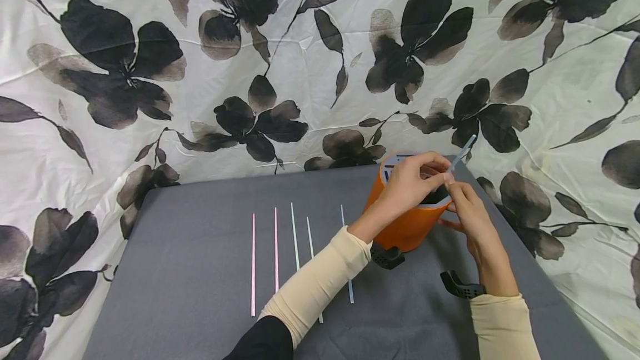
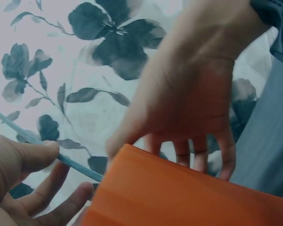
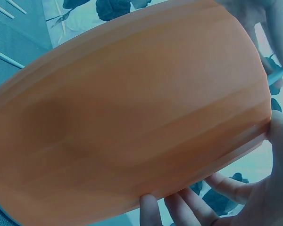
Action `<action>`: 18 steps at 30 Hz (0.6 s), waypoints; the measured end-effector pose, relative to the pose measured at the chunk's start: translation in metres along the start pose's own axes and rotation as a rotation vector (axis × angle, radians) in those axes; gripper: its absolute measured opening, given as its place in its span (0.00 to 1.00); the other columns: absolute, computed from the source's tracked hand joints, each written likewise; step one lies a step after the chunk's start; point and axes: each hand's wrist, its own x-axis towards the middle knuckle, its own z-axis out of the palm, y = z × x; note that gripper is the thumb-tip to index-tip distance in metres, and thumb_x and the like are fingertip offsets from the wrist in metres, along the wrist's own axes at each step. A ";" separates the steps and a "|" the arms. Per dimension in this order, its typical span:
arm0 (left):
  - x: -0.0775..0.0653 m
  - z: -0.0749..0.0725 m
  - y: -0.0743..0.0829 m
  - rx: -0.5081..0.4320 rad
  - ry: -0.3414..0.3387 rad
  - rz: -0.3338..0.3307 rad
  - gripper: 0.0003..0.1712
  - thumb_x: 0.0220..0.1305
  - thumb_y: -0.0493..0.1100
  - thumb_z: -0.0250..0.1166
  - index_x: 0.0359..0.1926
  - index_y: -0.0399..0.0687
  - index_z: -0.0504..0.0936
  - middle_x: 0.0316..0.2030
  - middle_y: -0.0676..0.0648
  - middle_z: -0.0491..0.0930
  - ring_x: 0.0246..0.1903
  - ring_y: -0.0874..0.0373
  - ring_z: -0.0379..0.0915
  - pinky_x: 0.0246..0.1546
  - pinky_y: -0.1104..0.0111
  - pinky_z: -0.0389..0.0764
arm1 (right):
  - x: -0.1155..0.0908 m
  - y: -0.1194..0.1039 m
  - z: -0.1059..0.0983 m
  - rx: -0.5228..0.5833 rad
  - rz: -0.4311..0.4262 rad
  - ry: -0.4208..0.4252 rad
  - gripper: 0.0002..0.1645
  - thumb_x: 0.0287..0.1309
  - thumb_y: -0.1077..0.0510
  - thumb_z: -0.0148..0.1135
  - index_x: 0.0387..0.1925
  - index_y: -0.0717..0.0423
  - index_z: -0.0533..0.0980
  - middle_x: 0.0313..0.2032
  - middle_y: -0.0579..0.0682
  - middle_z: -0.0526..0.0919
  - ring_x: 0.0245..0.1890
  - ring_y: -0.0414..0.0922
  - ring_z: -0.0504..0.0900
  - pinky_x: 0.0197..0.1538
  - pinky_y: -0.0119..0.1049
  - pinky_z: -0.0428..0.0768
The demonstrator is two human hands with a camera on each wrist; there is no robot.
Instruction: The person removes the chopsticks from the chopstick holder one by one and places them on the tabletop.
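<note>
My left hand (image 1: 414, 181) pinches a slender pale blue strip (image 1: 463, 152) between thumb and fingers, above the rim of an orange container (image 1: 407, 226). In the left wrist view the strip (image 2: 78, 166) slants down to the container's rim corner. My right hand (image 1: 475, 218) grips the container's right side; the right wrist view has its thumb at the rim and its fingertips (image 3: 150, 207) along the orange wall. Dark slots mark the pale grey surface inside the rim, partly hidden by the left hand.
On the grey table (image 1: 180, 271), left of the container, lie two pink strips (image 1: 253, 265), two pale green strips (image 1: 294, 232) and another pale blue strip (image 1: 351, 293). My left sleeve crosses over some of them. A floral cloth (image 1: 320, 60) hangs behind the table.
</note>
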 end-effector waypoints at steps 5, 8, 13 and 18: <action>-0.005 -0.010 0.009 -0.126 -0.018 0.037 0.14 0.76 0.44 0.65 0.58 0.50 0.84 0.54 0.49 0.87 0.51 0.69 0.82 0.51 0.81 0.81 | 0.001 0.000 0.001 -0.004 0.002 0.004 0.54 0.72 0.23 0.38 0.78 0.60 0.53 0.77 0.64 0.52 0.62 0.59 0.67 0.42 0.38 0.91; -0.009 -0.015 0.015 -0.158 0.000 0.081 0.14 0.76 0.44 0.64 0.59 0.50 0.83 0.54 0.48 0.87 0.52 0.69 0.81 0.56 0.78 0.80 | 0.002 0.002 0.001 -0.004 0.002 0.009 0.52 0.74 0.24 0.38 0.78 0.60 0.54 0.77 0.64 0.52 0.62 0.59 0.67 0.42 0.39 0.91; -0.015 -0.025 0.030 -0.282 0.049 0.173 0.16 0.75 0.40 0.64 0.60 0.44 0.82 0.56 0.44 0.85 0.53 0.70 0.79 0.62 0.74 0.80 | 0.001 0.003 0.001 -0.001 -0.003 0.009 0.51 0.75 0.25 0.38 0.79 0.60 0.53 0.77 0.64 0.52 0.63 0.60 0.66 0.41 0.37 0.90; -0.021 -0.036 0.047 -0.378 0.135 0.289 0.15 0.73 0.35 0.66 0.58 0.37 0.83 0.53 0.38 0.83 0.49 0.71 0.78 0.53 0.73 0.86 | -0.001 0.002 0.001 -0.004 -0.005 0.006 0.52 0.73 0.24 0.39 0.78 0.59 0.54 0.75 0.62 0.55 0.61 0.57 0.67 0.40 0.35 0.90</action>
